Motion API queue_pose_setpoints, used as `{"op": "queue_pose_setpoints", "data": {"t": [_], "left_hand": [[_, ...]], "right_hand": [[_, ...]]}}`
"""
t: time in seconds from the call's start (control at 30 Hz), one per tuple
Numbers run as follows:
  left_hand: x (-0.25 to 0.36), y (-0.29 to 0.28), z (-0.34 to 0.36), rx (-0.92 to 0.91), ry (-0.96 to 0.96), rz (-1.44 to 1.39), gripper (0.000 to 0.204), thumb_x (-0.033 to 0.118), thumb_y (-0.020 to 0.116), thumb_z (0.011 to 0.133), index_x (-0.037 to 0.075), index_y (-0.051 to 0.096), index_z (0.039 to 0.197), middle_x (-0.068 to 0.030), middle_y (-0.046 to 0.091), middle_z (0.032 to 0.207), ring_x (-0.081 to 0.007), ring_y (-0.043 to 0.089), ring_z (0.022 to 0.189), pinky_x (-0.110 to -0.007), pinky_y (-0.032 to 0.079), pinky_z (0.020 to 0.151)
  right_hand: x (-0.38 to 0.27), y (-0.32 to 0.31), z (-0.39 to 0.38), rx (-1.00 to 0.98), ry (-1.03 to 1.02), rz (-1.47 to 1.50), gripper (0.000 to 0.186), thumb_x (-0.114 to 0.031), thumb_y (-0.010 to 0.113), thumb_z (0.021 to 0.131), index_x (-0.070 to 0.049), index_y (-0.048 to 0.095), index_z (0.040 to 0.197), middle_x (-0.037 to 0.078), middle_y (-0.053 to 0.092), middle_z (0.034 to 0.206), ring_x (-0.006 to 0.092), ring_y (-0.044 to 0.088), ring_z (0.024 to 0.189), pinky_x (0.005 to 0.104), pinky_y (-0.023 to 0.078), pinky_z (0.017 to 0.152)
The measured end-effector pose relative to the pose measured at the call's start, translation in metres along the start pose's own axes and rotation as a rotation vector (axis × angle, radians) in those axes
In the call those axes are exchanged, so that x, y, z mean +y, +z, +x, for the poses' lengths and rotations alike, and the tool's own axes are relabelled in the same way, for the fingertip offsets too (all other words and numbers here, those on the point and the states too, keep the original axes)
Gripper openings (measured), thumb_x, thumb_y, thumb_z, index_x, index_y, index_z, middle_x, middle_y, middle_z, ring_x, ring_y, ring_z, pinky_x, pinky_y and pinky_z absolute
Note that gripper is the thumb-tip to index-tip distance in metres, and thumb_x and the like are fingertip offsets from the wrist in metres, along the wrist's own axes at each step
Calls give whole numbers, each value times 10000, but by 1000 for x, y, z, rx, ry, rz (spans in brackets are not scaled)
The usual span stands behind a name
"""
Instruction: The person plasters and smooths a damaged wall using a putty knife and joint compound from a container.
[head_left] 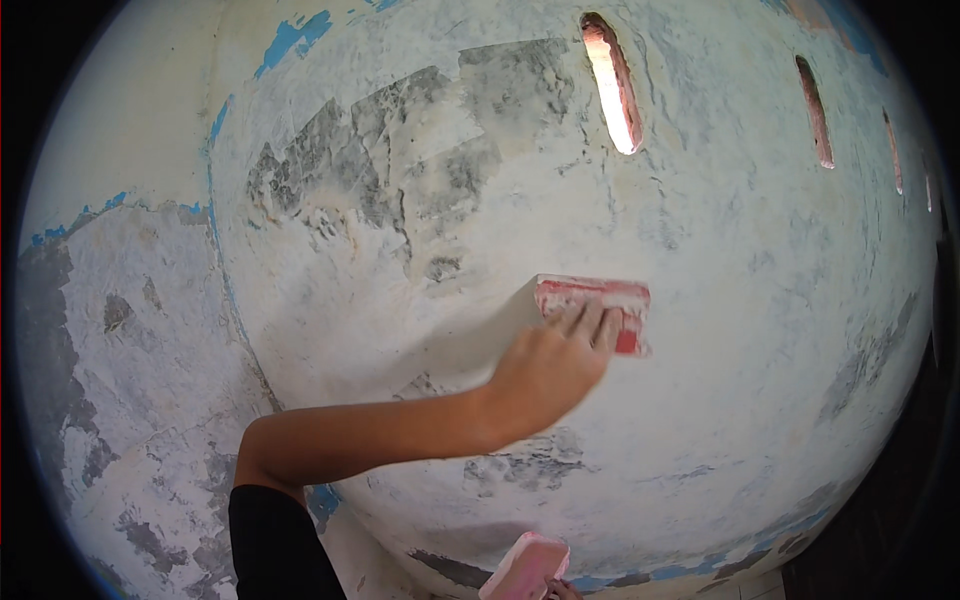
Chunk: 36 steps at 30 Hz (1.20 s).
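My left hand [548,365] grips a red plastic spreader [626,335] smeared with white compound, held against the pale, patchy wall [720,260]. My left arm reaches across from the lower left in a dark sleeve. At the bottom edge, the fingers of my right hand [560,590] are closed on a pink plastic board [515,568], mostly cut off by the frame. Grey mottled patches and cracks mark the wall above the spreader, with smoother white coating around it.
Narrow vertical slot openings [612,85] run along the upper right of the wall. A corner at left joins another wall [120,300] with rough grey patches and flaking blue paint. Tiled floor [755,590] shows at the lower right beside a dark area.
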<state>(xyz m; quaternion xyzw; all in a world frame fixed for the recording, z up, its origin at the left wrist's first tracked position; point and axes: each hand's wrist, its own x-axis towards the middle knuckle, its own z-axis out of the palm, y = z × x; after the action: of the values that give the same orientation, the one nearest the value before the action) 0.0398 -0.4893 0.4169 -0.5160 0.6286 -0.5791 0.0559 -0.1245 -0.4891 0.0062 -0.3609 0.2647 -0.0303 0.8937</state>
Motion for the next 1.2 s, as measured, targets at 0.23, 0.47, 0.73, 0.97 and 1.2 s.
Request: {"op": "queue_pose_setpoints", "data": {"t": [0.23,0.47,0.73,0.97,1.2], "left_hand": [[-158,-60,68,326,-680,95,559,-33,498,849,200,619,1342,-152,666,657,-280,638,518,-397,523,490],[-108,16,67,123,-520,161,378,20,545,872,-42,581,1243,-196,677,1016,-314,704,840,-410,589,715],[-45,-23,41,95,-391,122,553,-46,586,825,-32,506,1372,-249,567,1335,-382,640,1113,-389,585,847],[-8,52,11,-33,-406,257,616,11,544,857,-108,394,1442,-332,459,1422,-416,546,1248,-450,452,1075],[87,25,-49,-3,-439,-220,562,-33,579,839,-29,515,1398,-248,599,1307,-344,631,1155,-405,517,976]], "right_hand": [[-3,-14,-8,26,-3,2,488,-450,667,922,-145,505,1268,86,532,1093,255,492,973,439,492,836],[3,-46,2,53,-19,22,538,-456,662,923,-149,488,1329,83,550,1108,238,507,967,428,489,834],[-22,-66,-20,49,20,-4,623,-447,652,927,-130,433,1417,148,493,1291,314,482,1134,479,491,918],[-37,-92,-26,-61,-17,-35,536,-464,623,941,-115,509,1331,88,545,1236,275,528,1091,474,478,917],[-45,-104,-23,-80,-69,-53,513,-496,582,953,-125,526,1302,52,587,1146,215,574,1018,395,486,842]]}}
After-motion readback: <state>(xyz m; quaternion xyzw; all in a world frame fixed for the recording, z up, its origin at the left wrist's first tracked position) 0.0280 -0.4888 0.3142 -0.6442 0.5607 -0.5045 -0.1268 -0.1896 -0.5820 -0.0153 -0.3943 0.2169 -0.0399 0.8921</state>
